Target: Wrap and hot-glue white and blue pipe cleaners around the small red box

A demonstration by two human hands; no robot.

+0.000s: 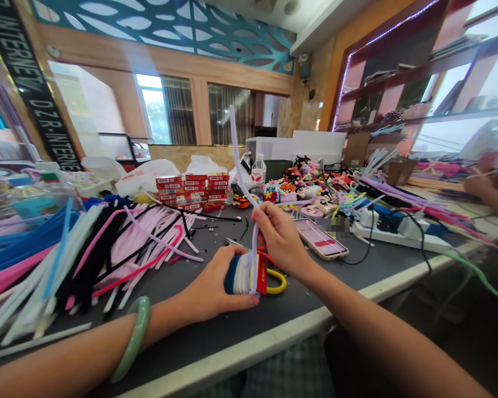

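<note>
Just above the table's front edge, my left hand [216,282] grips a small red box [262,275] wound with fuzzy pipe cleaner. The winding shows dark blue at the left and white [242,275] beside it. A pale lavender pipe cleaner [237,157] rises from the box and stands up high, pinched partway along between the fingers of my right hand [276,232]. Scissors with a yellow handle loop [278,281] lie on the table behind the box, partly hidden by it. My left wrist wears a green bangle [133,340].
Bundles of pipe cleaners [95,249] cover the left side. Stacked red boxes [191,190], a plastic bottle [258,170] and small fuzzy dolls [290,190] stand behind. To the right are a phone [321,239] and a power strip [402,239] with cables. Another person's hand [483,177] shows at far right.
</note>
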